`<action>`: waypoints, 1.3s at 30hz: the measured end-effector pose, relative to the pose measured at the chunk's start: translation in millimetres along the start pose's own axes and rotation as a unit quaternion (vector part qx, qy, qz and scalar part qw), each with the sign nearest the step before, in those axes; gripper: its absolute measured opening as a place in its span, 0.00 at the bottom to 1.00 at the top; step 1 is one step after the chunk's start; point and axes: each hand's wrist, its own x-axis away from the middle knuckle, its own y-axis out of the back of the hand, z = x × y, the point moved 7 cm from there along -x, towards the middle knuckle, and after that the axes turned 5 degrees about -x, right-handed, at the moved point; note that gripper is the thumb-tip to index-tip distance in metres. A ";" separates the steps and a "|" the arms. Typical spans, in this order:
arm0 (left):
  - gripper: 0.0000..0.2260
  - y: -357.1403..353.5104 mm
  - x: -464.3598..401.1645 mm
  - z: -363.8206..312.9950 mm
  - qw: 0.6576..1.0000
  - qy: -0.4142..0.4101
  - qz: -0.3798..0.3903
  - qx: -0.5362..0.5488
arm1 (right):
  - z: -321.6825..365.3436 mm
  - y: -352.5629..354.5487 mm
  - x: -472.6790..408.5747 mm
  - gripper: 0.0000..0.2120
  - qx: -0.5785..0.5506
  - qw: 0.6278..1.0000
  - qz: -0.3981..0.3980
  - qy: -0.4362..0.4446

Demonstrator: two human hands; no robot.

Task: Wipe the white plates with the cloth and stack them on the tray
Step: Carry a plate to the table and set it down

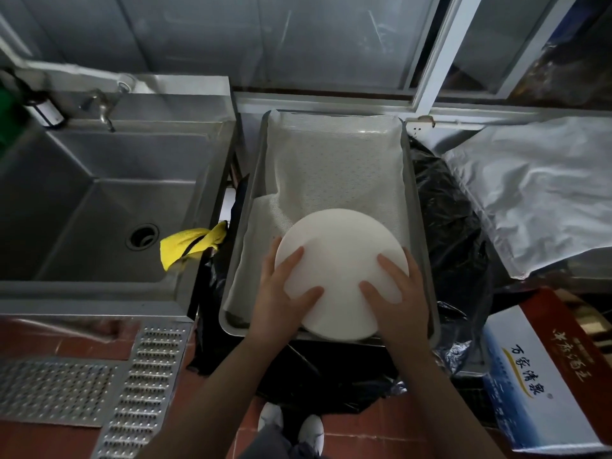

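So we've got both hands on one white plate [341, 270] here, holding it over the near end of the metal tray [418, 207]. Our left hand [284, 293] grips the plate's left edge, thumb and a finger lying on its top face with the rest tucked under the rim. Our right hand [397, 293] does the same on the right edge, two digits on top and the others wrapped around the side. The plate looks like it's upside down and tilted towards us (can't tell if its far edge is touching the liner or just above it).

The tray is lined with a white dimpled sheet [334, 167] that's folded over itself near the left side. The yellow cloth [188, 243] hangs over the right edge of the steel sink [99, 180], just left of the tray, and neither hand is touching it. A tap [102, 109] sits at the back of the sink. Black plastic bagging [443, 213] is bunched beside the tray on the right, with a silver foil bag [543, 187] past that and a printed cardboard box [543, 382] lower right.
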 end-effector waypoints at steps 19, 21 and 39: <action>0.30 148.1 94.1 78.5 0.979 0.066 -0.192 0.004 | 86.6 -134.8 73.0 0.20 -0.046 0.978 0.187 0.081; 0.30 170.8 114.8 88.7 0.973 0.082 -0.214 0.007 | 100.6 -157.4 90.5 0.20 -0.056 0.971 0.212 0.100; 0.30 359.1 385.6 179.4 0.871 0.212 -0.443 0.014 | 208.4 -337.5 351.4 0.20 -0.101 0.853 0.465 0.215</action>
